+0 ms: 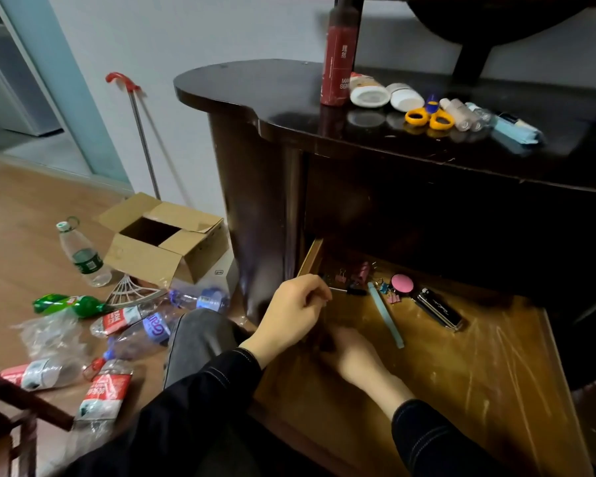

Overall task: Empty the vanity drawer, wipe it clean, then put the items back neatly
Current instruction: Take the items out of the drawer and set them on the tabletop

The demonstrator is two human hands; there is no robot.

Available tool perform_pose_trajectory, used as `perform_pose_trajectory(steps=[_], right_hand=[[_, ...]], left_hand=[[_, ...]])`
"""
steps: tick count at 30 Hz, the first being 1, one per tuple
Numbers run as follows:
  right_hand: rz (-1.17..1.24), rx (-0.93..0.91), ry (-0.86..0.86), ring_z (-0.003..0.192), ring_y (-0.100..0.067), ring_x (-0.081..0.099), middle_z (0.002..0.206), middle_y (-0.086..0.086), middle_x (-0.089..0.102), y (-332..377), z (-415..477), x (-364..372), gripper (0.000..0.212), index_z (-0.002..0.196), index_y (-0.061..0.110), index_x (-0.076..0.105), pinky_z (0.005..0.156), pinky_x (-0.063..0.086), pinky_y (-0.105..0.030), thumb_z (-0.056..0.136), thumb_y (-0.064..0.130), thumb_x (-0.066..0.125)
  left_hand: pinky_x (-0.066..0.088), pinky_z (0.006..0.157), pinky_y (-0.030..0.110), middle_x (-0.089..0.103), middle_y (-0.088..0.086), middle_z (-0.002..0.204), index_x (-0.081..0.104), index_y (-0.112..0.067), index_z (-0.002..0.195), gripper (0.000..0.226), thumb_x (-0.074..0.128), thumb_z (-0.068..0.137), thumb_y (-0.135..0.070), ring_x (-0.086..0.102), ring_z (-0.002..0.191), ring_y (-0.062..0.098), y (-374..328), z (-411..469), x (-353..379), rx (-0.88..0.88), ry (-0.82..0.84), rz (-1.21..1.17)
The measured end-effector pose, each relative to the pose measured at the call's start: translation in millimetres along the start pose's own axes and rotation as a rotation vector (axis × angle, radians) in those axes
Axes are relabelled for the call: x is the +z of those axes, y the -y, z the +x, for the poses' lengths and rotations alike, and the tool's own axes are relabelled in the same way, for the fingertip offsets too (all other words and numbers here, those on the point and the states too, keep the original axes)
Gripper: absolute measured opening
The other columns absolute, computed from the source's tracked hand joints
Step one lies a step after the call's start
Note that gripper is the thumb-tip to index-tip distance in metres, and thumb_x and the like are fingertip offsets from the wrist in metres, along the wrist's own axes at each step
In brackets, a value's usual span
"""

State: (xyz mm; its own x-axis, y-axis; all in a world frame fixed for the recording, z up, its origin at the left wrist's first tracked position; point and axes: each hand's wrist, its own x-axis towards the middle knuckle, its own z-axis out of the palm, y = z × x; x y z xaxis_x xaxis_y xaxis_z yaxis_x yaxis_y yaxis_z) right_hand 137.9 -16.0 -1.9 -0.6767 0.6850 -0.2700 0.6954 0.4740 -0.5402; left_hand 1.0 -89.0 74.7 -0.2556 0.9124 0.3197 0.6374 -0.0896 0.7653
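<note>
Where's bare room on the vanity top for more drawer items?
Vanity top: bare left of the red bottle, out to its rounded end. Crowded rightward: jars, scissors, tubes. Drawer floor is bare in front of the black case; clips crowd its back.

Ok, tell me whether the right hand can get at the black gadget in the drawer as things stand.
Probably yes. The black gadget lies uncovered on the drawer floor, right of the right hand. Only the flat light blue stick lies between them, and the hand could pass over it.

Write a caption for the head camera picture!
Left hand and right hand reach into the open drawer near clips; scissors and bottles wait on the vanity.
</note>
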Motion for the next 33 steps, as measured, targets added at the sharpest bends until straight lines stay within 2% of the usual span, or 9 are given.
perform_pose_trajectory(steps=[4,10,13,16,19,24,27,30,33], right_hand=[[0.066,0.017,-0.072,0.087,-0.009,0.063,0.097,0.011,0.065,-16.3,-6.0,-8.1,0.012,0.106,0.035,0.063,0.078,0.059,-0.034,0.094,0.032,0.064],[0.206,0.102,-0.105,0.082,-0.009,0.063,0.089,0.008,0.066,-39.4,-9.3,-23.3,0.007,0.088,0.027,0.066,0.070,0.052,-0.025,0.091,0.026,0.072],[0.240,0.133,-0.086,0.083,-0.013,0.066,0.090,0.002,0.069,-50.7,-10.4,-28.1,0.004,0.091,0.020,0.070,0.073,0.056,-0.029,0.093,0.017,0.069],[0.262,0.167,-0.095,0.081,-0.011,0.067,0.088,0.003,0.069,-56.4,-14.4,-30.0,0.013,0.088,0.023,0.067,0.067,0.054,-0.024,0.093,0.012,0.067],[0.262,0.189,-0.122,0.077,-0.016,0.067,0.085,0.000,0.070,-57.9,-14.6,-33.2,0.013,0.088,0.019,0.069,0.063,0.056,-0.027,0.093,0.009,0.065],[0.359,0.145,-0.213,0.070,-0.012,0.067,0.081,0.002,0.070,-49.0,-15.6,-46.5,0.020,0.085,0.026,0.069,0.058,0.053,-0.021,0.090,0.007,0.065],[0.571,0.103,-0.216,0.065,-0.011,0.068,0.084,-0.003,0.072,-39.8,-20.1,-50.6,0.018,0.091,0.023,0.071,0.055,0.053,-0.020,0.090,0.006,0.065],[0.680,0.034,-0.175,0.065,-0.009,0.069,0.083,-0.001,0.075,-31.5,-24.0,-50.3,0.015,0.097,0.022,0.073,0.056,0.053,-0.021,0.089,0.010,0.068],[0.723,-0.012,-0.179,0.067,-0.012,0.069,0.083,0.003,0.076,-29.8,-23.4,-50.2,0.009,0.099,0.023,0.073,0.055,0.051,-0.020,0.092,0.018,0.070]], left_hand=[[0.050,0.073,0.039,0.064,-0.006,0.086,0.066,-0.016,0.087,0.024,0.050,0.078,0.000,0.059,0.081,0.012,0.6,-0.6,2.5,0.079,0.042,0.116],[0.052,0.071,0.038,0.064,-0.006,0.086,0.067,-0.017,0.089,0.026,0.049,0.081,0.000,0.061,0.078,0.011,-2.6,0.5,10.8,0.033,0.190,0.126],[0.058,0.068,0.038,0.068,0.001,0.085,0.068,-0.014,0.090,0.024,0.047,0.087,-0.003,0.066,0.074,0.017,-4.9,5.9,22.4,-0.121,0.280,0.021],[0.060,0.068,0.035,0.069,0.010,0.088,0.069,-0.006,0.095,0.024,0.046,0.096,-0.003,0.068,0.074,0.021,-3.4,10.2,39.8,-0.387,0.324,-0.145],[0.061,0.072,0.038,0.066,0.011,0.092,0.068,-0.004,0.102,0.025,0.044,0.100,-0.008,0.066,0.079,0.022,4.4,9.9,51.6,-0.575,0.360,-0.162],[0.063,0.074,0.039,0.067,0.015,0.103,0.066,-0.007,0.108,0.024,0.043,0.103,-0.014,0.070,0.087,0.028,6.5,8.5,49.8,-0.766,0.339,-0.345],[0.061,0.082,0.046,0.064,0.020,0.113,0.059,-0.005,0.120,0.026,0.048,0.103,-0.022,0.070,0.097,0.036,-1.2,9.0,46.7,-0.933,0.322,-0.566],[0.060,0.083,0.045,0.058,0.019,0.121,0.053,-0.007,0.121,0.030,0.045,0.105,-0.031,0.066,0.104,0.038,-9.1,8.9,44.6,-1.053,0.349,-0.808],[0.057,0.073,0.038,0.058,0.019,0.111,0.055,-0.001,0.113,0.029,0.043,0.105,-0.026,0.062,0.090,0.030,-10.6,11.3,42.5,-1.066,0.297,-0.872]])
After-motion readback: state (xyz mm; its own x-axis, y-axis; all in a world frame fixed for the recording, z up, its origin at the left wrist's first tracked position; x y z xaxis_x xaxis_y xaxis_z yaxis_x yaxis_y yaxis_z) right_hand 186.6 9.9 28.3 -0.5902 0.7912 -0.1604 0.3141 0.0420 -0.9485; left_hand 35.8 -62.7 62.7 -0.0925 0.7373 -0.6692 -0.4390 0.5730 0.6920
